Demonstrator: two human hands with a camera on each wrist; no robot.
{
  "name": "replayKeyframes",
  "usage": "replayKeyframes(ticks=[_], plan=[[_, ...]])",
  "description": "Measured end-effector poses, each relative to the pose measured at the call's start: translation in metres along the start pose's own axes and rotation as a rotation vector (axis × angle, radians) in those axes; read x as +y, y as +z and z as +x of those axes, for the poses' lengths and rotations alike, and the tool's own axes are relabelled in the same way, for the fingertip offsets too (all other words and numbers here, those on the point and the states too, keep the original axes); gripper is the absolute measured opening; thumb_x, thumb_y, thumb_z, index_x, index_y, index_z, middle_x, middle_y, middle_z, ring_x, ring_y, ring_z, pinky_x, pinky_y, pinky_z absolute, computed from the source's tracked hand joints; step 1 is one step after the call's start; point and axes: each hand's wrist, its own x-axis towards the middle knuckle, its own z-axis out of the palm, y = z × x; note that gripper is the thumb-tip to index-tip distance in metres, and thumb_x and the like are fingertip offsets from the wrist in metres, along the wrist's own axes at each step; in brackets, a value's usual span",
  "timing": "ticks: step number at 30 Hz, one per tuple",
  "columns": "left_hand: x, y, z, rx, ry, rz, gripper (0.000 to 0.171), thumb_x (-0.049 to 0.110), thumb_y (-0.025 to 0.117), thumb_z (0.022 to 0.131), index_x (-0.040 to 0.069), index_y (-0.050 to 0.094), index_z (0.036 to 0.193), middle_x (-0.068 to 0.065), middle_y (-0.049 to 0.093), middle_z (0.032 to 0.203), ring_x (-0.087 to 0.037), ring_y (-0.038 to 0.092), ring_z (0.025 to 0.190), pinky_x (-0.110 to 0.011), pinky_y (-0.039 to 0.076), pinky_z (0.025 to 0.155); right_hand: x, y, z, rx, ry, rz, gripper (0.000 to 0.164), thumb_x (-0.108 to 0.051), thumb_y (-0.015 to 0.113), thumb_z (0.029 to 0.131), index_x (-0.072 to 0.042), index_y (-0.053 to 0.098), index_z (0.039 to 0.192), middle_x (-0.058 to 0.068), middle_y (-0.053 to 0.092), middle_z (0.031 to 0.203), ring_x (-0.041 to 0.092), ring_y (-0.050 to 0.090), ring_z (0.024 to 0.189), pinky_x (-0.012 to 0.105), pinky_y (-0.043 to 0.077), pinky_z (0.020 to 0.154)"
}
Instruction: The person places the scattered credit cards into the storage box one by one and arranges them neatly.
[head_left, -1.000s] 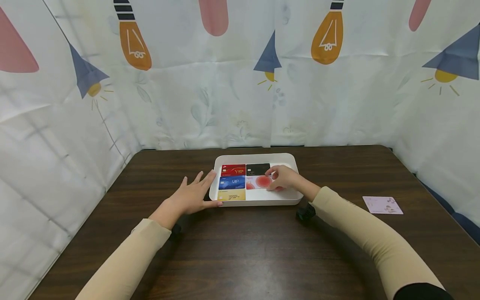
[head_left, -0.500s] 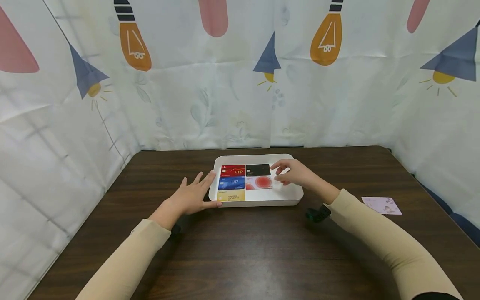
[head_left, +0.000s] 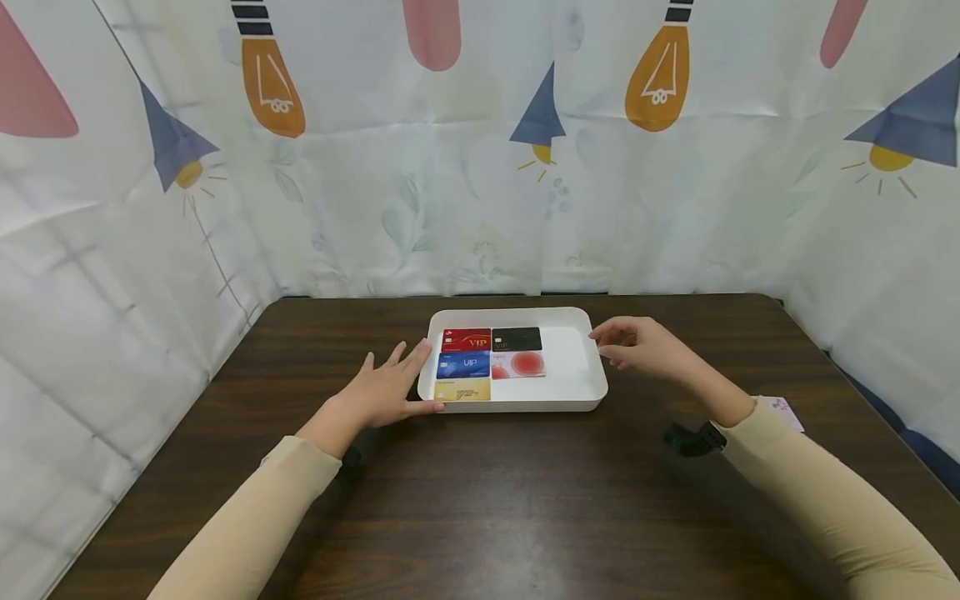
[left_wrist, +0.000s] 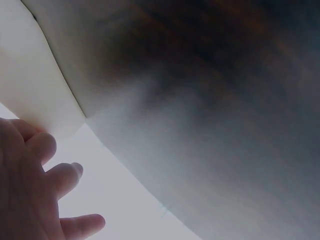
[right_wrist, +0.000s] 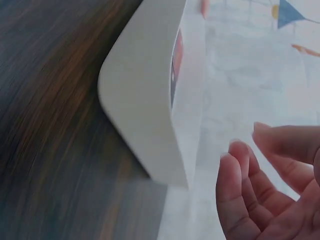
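Observation:
A white tray (head_left: pixel 573 367) holds several cards in two columns. On its left lie a red VIP card (head_left: pixel 466 340), a blue VIP card (head_left: pixel 462 365) and a gold card (head_left: pixel 462 390); beside them are a black card (head_left: pixel 516 338) and a pink card with red circles (head_left: pixel 517 364). My left hand (head_left: pixel 381 393) spreads its fingers against the tray's left end, touching the rim. At the right end, my right hand (head_left: pixel 647 348) hovers by the rim with loosely bent fingers and holds nothing, as the right wrist view also shows.
A pale pink card (head_left: pixel 786 412) lies on the dark wooden table (head_left: pixel 510 500) to the right, partly hidden by my right sleeve. A printed white curtain (head_left: pixel 465 208) hangs behind the table and along both sides.
My right hand has let go of the pink card with red circles and moved right, out over the tray's right rim. The left hand has stayed in place.

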Motion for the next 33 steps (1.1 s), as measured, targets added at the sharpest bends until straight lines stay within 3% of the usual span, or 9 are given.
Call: replayKeyframes(ticks=[8, 14, 18, 21, 28, 33], plan=[[0.0, 0.0, 0.0, -0.001, 0.002, 0.0, 0.111, 0.073, 0.059, 0.089, 0.008, 0.012, 0.165, -0.015, 0.021, 0.168, -0.042, 0.013, 0.154, -0.074, 0.008, 0.115, 0.019, -0.021, -0.028, 0.007, -0.015, -0.011, 0.029, -0.012, 0.066, 0.101, 0.003, 0.065, 0.127, 0.019, 0.067, 0.111, 0.034, 0.066, 0.085, 0.043, 0.059, 0.075], [0.001, -0.002, 0.0, -0.004, 0.0, -0.009, 0.111, 0.072, 0.06, 0.089, 0.008, 0.012, 0.165, -0.016, 0.02, 0.168, -0.043, 0.013, 0.154, -0.074, 0.006, 0.115, 0.034, -0.036, -0.045, 0.028, -0.009, -0.033, 0.031, -0.013, 0.065, 0.103, 0.003, 0.063, 0.129, 0.022, 0.066, 0.115, 0.032, 0.068, 0.086, 0.043, 0.059, 0.076], [0.001, -0.001, 0.001, -0.003, 0.006, -0.004, 0.111, 0.072, 0.059, 0.089, 0.007, 0.012, 0.165, -0.015, 0.02, 0.168, -0.043, 0.013, 0.154, -0.074, 0.007, 0.115, 0.045, -0.045, -0.056, 0.049, -0.051, 0.009, 0.03, -0.01, 0.063, 0.103, 0.004, 0.063, 0.13, 0.025, 0.066, 0.117, 0.024, 0.071, 0.089, 0.041, 0.061, 0.077], [0.0, 0.0, 0.002, 0.0, 0.011, 0.003, 0.111, 0.073, 0.058, 0.089, 0.007, 0.012, 0.165, -0.015, 0.02, 0.169, -0.042, 0.013, 0.154, -0.075, 0.008, 0.115, 0.054, -0.053, -0.065, 0.065, -0.073, 0.041, 0.029, -0.008, 0.063, 0.103, 0.005, 0.063, 0.129, 0.022, 0.067, 0.119, 0.019, 0.072, 0.092, 0.038, 0.062, 0.077], [0.001, 0.0, 0.002, -0.002, 0.008, 0.001, 0.111, 0.073, 0.059, 0.089, 0.008, 0.012, 0.165, -0.014, 0.02, 0.169, -0.042, 0.013, 0.154, -0.074, 0.008, 0.115, 0.076, -0.073, -0.087, 0.082, -0.066, 0.033, 0.026, -0.004, 0.064, 0.102, -0.003, 0.066, 0.128, -0.003, 0.07, 0.106, 0.018, 0.072, 0.09, 0.032, 0.061, 0.073], [0.001, 0.0, 0.001, -0.01, 0.004, -0.008, 0.111, 0.072, 0.06, 0.089, 0.008, 0.011, 0.165, -0.014, 0.02, 0.169, -0.041, 0.012, 0.155, -0.074, 0.006, 0.116, 0.091, -0.083, -0.102, 0.054, -0.045, 0.019, 0.026, -0.004, 0.064, 0.101, -0.008, 0.068, 0.126, 0.003, 0.071, 0.105, 0.017, 0.071, 0.091, 0.031, 0.06, 0.072]])
